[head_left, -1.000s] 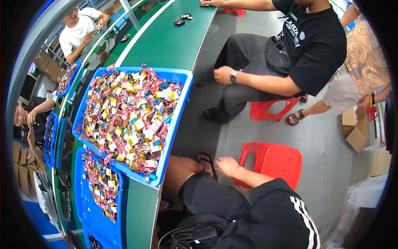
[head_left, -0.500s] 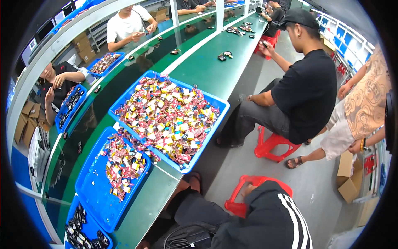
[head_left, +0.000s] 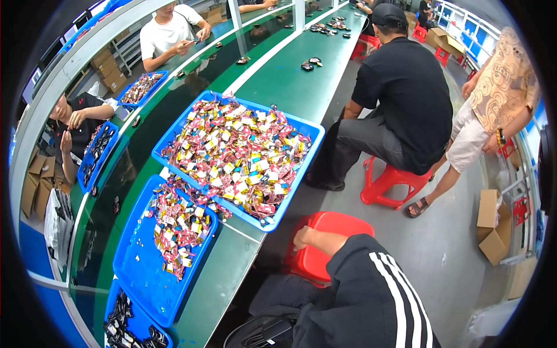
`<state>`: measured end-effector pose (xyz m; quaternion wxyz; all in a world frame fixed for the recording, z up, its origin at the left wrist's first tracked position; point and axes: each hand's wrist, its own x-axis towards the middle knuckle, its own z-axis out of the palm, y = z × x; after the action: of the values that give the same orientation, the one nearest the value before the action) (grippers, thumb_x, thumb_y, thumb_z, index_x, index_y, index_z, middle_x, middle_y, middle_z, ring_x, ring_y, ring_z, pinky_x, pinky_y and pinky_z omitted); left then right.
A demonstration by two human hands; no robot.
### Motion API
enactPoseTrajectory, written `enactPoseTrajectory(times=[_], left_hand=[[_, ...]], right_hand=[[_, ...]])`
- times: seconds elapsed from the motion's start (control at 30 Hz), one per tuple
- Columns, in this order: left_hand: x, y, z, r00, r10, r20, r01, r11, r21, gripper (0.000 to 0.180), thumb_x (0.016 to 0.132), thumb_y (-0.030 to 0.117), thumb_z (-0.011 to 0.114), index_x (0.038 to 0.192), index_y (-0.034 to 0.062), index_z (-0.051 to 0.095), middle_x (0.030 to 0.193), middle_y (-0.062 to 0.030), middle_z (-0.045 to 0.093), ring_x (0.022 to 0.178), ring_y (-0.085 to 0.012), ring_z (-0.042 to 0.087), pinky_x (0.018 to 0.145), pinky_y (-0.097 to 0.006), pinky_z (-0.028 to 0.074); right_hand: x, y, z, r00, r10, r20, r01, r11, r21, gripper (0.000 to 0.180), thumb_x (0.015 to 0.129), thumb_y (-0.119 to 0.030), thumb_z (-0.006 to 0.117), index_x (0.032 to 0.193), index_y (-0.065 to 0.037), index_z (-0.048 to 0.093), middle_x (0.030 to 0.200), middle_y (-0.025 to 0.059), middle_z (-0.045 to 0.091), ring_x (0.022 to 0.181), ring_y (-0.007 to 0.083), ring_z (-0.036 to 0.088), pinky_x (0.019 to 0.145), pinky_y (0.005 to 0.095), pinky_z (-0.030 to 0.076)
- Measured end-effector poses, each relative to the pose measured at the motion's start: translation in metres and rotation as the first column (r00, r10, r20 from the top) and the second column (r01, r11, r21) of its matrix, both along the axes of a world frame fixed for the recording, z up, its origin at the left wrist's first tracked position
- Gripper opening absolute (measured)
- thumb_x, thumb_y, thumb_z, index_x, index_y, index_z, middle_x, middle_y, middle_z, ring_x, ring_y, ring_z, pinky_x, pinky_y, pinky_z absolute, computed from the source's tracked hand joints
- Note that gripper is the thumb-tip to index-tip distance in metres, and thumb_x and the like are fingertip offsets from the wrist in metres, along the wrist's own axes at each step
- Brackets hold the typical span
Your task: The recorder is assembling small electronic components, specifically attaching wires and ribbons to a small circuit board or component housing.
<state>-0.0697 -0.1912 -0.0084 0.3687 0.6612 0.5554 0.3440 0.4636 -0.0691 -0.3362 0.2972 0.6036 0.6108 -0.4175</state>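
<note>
My right hand (head_left: 301, 238) grips the left edge of a red plastic stool (head_left: 339, 226), its fingers curled over the rim. The bare forearm runs back to a black sleeve with white stripes (head_left: 400, 290). The stool stands on the floor close beside the green workbench (head_left: 229, 261). My left hand is out of view. On the bench beyond my hand sits a large blue tray (head_left: 316, 148) heaped with small pink, yellow and white labelled pieces. A second blue tray (head_left: 136, 255), partly filled with the same pieces, lies to its left.
A co-worker in black (head_left: 406, 98) sits on another red stool (head_left: 394, 182) ahead; a person in a patterned shirt (head_left: 502, 81) stands at right. A blue tray of black cabled parts (head_left: 125, 316) is at lower left. A cardboard box (head_left: 493, 226) lies on the floor.
My right hand and the stool have moved left and forward, closer to the bench, and the seat top now shows. The seated co-worker has lowered an arm and turned away. My view has shifted slightly.
</note>
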Motion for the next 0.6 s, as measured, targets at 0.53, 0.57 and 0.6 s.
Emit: enactPoseTrajectory(times=[0.53,0.57,0.6], left_hand=[[-0.014,0.216,0.099,0.639,0.373,-0.672,-0.001,0.874,0.485,0.014,0.083,0.013,0.067,0.094,0.0055,0.067,0.085,-0.0119,0.067,0.078,-0.0272,0.065,0.07,-0.036,0.05],[-0.03,0.215,0.098,0.595,0.339,-0.729,-0.014,0.911,0.412,0.016,0.081,0.016,0.069,0.094,0.0065,0.066,0.084,-0.012,0.066,0.079,-0.0285,0.065,0.071,-0.038,0.05],[-0.041,0.217,0.096,0.562,0.242,-0.791,-0.04,0.963,0.267,0.019,0.081,0.019,0.069,0.096,0.0073,0.066,0.084,-0.0118,0.066,0.08,-0.0283,0.065,0.073,-0.039,0.05]], right_hand=[[-0.034,-0.052,0.114,0.73,-0.349,-0.587,0.663,0.569,0.486,0.027,0.086,-0.016,0.066,0.104,0.003,0.064,0.093,0.0192,0.068,0.091,0.0305,0.067,0.08,0.0368,0.051],[-0.039,-0.055,0.146,0.763,-0.313,-0.566,0.622,0.595,0.509,0.029,0.088,-0.018,0.065,0.108,0.003,0.064,0.098,0.0174,0.069,0.095,0.0258,0.067,0.082,0.0353,0.051],[-0.046,-0.06,0.175,0.735,-0.335,-0.589,0.658,0.56,0.503,0.028,0.087,-0.016,0.065,0.108,0.004,0.064,0.095,0.018,0.069,0.091,0.0283,0.067,0.08,0.0363,0.051]])
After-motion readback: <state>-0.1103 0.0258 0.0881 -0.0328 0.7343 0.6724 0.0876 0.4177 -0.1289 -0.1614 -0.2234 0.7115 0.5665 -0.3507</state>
